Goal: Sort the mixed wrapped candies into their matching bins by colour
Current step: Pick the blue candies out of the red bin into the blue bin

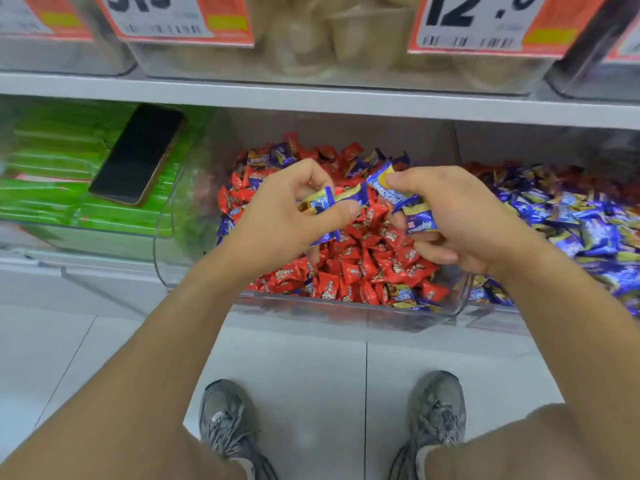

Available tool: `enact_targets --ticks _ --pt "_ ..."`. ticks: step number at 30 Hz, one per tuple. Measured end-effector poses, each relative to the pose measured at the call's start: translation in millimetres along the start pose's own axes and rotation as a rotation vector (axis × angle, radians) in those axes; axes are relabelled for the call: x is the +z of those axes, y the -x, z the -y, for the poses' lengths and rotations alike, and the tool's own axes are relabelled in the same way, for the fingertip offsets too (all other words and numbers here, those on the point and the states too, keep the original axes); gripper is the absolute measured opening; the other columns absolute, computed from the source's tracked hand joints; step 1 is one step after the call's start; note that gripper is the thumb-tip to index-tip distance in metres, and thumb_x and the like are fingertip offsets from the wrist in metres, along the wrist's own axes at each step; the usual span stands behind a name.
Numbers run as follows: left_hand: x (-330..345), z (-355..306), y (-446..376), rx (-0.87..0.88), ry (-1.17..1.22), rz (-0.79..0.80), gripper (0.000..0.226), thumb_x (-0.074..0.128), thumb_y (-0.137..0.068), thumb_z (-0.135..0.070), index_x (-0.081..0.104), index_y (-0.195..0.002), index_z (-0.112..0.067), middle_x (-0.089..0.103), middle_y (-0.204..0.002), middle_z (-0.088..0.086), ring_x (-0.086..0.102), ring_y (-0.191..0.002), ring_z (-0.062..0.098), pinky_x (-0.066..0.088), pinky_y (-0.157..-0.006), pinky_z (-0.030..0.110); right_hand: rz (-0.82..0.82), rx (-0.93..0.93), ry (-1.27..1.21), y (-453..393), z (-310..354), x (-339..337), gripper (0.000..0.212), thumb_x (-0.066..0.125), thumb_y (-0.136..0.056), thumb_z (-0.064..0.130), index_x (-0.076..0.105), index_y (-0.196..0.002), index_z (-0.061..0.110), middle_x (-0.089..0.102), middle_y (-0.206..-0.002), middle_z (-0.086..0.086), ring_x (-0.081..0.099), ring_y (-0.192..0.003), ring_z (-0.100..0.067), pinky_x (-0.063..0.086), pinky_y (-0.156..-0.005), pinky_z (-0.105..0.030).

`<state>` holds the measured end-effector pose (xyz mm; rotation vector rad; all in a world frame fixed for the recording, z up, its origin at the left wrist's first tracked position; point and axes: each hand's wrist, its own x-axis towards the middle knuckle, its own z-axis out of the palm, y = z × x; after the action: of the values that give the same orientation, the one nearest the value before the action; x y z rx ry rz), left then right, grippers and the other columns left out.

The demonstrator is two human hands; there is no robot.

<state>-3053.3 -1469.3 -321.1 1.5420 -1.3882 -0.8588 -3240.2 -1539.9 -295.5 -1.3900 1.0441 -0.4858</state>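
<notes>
A clear middle bin [346,311] holds mostly red wrapped candies [363,268] with blue and gold ones [273,157] mixed in at the back and front. Over it, my left hand [291,220] is shut on blue and gold candies [329,200]. Close beside it, my right hand [460,220] grips several blue and gold candies [391,188] too. The bin to the right [491,317] is filled with blue and gold candies [588,230].
A bin of green packets [52,161] sits at the left with a black phone [138,154] lying on top. A shelf above carries clear bins with orange price tags [485,22]. My shoes [228,424] stand on a pale tiled floor below.
</notes>
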Motion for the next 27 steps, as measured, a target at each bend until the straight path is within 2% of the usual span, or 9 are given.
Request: enact_targets --ticks 3,6,9,11,14,16,20,23,27 --pt "33 -33 3 0.081 0.035 0.064 0.034 0.073 -0.087 -0.025 0.046 -0.089 -0.005 0.063 -0.062 0.007 0.059 -0.039 0.035 0.042 -0.041 0.03 -0.071 -0.081 0.195 38 7 -51 0.028 0.06 -0.094 0.038 0.061 -0.079 0.014 0.057 -0.064 -0.007 0.029 -0.035 -0.018 0.023 -0.037 -0.02" --pt "77 -63 -3 0.156 -0.052 0.146 0.028 0.069 -0.09 -0.022 0.044 -0.089 -0.011 0.063 -0.068 0.013 0.057 -0.041 0.031 0.041 -0.041 0.031 -0.266 -0.176 0.505 68 0 -111 0.029 0.063 -0.092 0.043 0.065 -0.081 0.017 0.064 -0.063 -0.004 0.04 -0.037 -0.02 0.035 -0.04 -0.024" --pt "128 -85 -22 0.254 -0.281 0.184 0.023 0.068 -0.088 -0.029 0.046 -0.087 -0.022 0.062 -0.072 0.003 0.058 -0.052 0.016 0.048 -0.056 0.032 -0.525 -0.199 0.684 69 -27 -160 0.028 0.061 -0.092 0.046 0.067 -0.083 0.02 0.065 -0.066 0.001 0.053 -0.049 -0.018 0.045 -0.057 -0.03" --pt "160 -96 -39 0.259 -0.282 0.216 0.022 0.07 -0.086 -0.03 0.05 -0.089 -0.02 0.059 -0.07 -0.006 0.059 -0.055 0.01 0.047 -0.061 0.031 -0.593 -0.186 0.715 66 -44 -181 0.024 0.057 -0.095 0.044 0.067 -0.087 0.024 0.066 -0.074 0.006 0.061 -0.068 -0.02 0.048 -0.07 -0.034" --pt "194 -100 -60 0.273 -0.235 0.279 0.03 0.077 -0.08 -0.029 0.059 -0.103 -0.022 0.059 -0.09 -0.012 0.06 -0.086 0.014 0.051 -0.084 0.036 -0.608 -0.194 0.7 67 -56 -198 0.029 0.053 -0.099 0.04 0.068 -0.117 0.023 0.064 -0.095 0.006 0.062 -0.097 -0.022 0.042 -0.084 -0.03" --pt "202 -101 -63 0.31 -0.253 0.362 0.051 0.077 -0.079 -0.03 0.055 -0.125 -0.026 0.058 -0.113 -0.007 0.053 -0.112 0.012 0.046 -0.1 0.037 -0.602 -0.167 0.677 70 -56 -203 0.044 0.046 -0.101 0.044 0.056 -0.136 0.019 0.059 -0.109 0.0 0.057 -0.105 -0.019 0.036 -0.086 -0.026" --pt "188 -102 -48 0.373 -0.325 0.372 0.056 0.063 -0.088 -0.015 0.046 -0.139 -0.032 0.051 -0.13 -0.002 0.047 -0.125 0.01 0.034 -0.111 0.031 -0.459 -0.149 0.753 77 -55 -201 0.054 0.032 -0.105 0.041 0.028 -0.155 0.019 0.037 -0.155 -0.011 0.034 -0.143 -0.024 0.025 -0.111 -0.031" --pt "155 -95 -29 0.382 -0.394 0.266 0.039 0.061 -0.09 -0.015 0.059 -0.124 -0.033 0.057 -0.119 -0.007 0.053 -0.107 0.002 0.04 -0.101 0.027 -0.453 -0.231 0.855 80 -47 -189 0.045 0.039 -0.105 0.024 0.04 -0.15 0.017 0.048 -0.147 -0.012 0.043 -0.136 -0.026 0.029 -0.107 -0.027" --pt "87 -66 -4 0.24 -0.496 0.09 0.015 0.062 -0.09 -0.026 0.066 -0.102 -0.033 0.065 -0.097 -0.019 0.059 -0.092 -0.007 0.046 -0.084 0.012 -0.502 -0.491 0.91 74 -30 -124 0.028 0.05 -0.096 0.012 0.067 -0.119 0.013 0.064 -0.109 -0.007 0.06 -0.104 -0.025 0.043 -0.095 -0.033"
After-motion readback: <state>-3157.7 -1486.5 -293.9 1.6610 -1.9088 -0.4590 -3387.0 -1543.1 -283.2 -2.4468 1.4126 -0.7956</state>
